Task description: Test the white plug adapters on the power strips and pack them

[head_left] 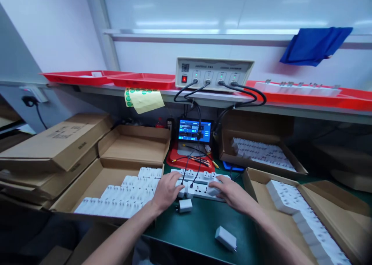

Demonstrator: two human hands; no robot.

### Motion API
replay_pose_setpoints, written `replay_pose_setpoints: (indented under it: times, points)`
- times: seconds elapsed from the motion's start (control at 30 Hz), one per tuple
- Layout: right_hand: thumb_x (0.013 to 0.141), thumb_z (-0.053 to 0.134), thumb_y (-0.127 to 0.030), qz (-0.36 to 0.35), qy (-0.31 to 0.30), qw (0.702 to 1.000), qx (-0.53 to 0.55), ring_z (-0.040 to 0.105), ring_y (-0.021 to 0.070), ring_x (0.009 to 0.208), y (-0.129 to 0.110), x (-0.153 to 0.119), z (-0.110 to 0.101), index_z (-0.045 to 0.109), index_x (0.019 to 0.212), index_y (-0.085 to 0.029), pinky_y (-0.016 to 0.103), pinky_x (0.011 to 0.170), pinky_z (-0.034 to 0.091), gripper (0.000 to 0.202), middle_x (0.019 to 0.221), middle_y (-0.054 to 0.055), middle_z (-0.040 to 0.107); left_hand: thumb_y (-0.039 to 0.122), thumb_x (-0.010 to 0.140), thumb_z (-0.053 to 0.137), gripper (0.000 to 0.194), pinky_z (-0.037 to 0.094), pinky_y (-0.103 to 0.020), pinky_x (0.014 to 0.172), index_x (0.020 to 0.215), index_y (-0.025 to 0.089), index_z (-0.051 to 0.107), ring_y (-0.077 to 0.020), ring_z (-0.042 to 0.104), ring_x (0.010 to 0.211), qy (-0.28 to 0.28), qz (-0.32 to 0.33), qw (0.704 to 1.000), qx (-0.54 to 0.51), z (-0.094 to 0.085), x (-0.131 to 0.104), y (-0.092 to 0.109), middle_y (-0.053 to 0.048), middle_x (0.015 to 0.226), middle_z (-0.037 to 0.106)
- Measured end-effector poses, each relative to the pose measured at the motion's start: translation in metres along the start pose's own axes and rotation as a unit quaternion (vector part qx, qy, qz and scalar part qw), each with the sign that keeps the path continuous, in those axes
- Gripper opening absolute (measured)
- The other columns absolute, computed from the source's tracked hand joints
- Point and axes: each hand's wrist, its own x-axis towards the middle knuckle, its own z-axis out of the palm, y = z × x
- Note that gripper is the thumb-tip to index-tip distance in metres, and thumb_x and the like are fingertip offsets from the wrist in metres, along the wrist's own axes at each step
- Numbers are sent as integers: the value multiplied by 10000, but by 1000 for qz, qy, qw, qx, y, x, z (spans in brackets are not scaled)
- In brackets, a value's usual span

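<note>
My left hand is closed at the left end of the white power strip, its thumb and fingers around a white charger that has a black cable in it. Another charger with a cable stands beside it in the strip. At the strip's right part my right hand grips a white charger; whether its pins are in a socket is hidden. One loose charger lies just in front of the strip, and a second loose charger lies nearer the table's front edge.
Cardboard boxes of white chargers stand left, right and back right. Behind the strip are a lit screen and a red tray. Black cables hang from a tester box on the shelf.
</note>
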Motion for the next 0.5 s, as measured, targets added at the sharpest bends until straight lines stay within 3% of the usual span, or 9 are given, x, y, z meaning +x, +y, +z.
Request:
replay_pose_setpoints:
  times: [0.1, 0.17, 0.23, 0.3, 0.37, 0.43, 0.5]
  points:
    - [1066, 665, -569, -2, 37, 976, 214, 650, 363, 1362, -21, -9, 2, 741, 1449, -335, 485, 1143, 557, 455, 1462, 115, 724, 464, 1094, 684, 576, 629, -549, 1164, 1616, 242, 580, -369, 702, 1408, 26, 101, 995, 0, -2, -14, 26, -207, 1505, 712]
    - [1023, 731, -663, 9, 46, 927, 372, 668, 350, 1307, -40, -11, 16, 721, 1460, -322, 466, 1084, 588, 554, 1426, 109, 735, 442, 1078, 713, 659, 618, -564, 1184, 1684, 274, 517, -386, 647, 1486, 10, 152, 988, -23, -3, -21, 45, -219, 1619, 622]
    - [991, 787, -681, 31, 35, 871, 489, 701, 312, 1179, -58, -10, 32, 696, 1483, -318, 427, 987, 611, 619, 1339, 100, 751, 334, 1067, 706, 643, 623, -555, 1173, 1685, 304, 529, -378, 639, 1489, 4, 163, 985, -59, -6, -25, 60, -212, 1645, 582]
    - [985, 797, -697, 52, 4, 837, 545, 717, 284, 1103, -69, -10, 44, 648, 1552, -332, 417, 947, 620, 691, 1318, 96, 751, 256, 1040, 695, 614, 638, -521, 1140, 1642, 310, 585, -350, 675, 1423, 1, 141, 985, -103, -12, -27, 68, -197, 1593, 605]
    - [1003, 752, -733, 61, -21, 844, 532, 726, 303, 1177, -73, -13, 48, 572, 1649, -342, 453, 998, 632, 776, 1406, 118, 737, 266, 1009, 722, 566, 653, -488, 1093, 1571, 291, 654, -326, 716, 1323, -10, 97, 986, -138, -22, -29, 67, -182, 1499, 653]
    - [1031, 688, -753, 62, -21, 895, 440, 690, 347, 1355, -66, -22, 45, 533, 1695, -349, 514, 1120, 611, 793, 1545, 139, 695, 311, 987, 758, 511, 656, -455, 1052, 1494, 268, 712, -305, 740, 1230, -21, 30, 987, -154, -35, -30, 57, -165, 1401, 695]
    - [1052, 642, -744, 60, -12, 954, 294, 641, 377, 1473, -47, -37, 42, 606, 1643, -373, 550, 1222, 563, 699, 1631, 125, 665, 335, 980, 766, 457, 646, -432, 1037, 1431, 261, 752, -285, 748, 1163, -16, -50, 988, -143, -52, -29, 35, -140, 1310, 736]
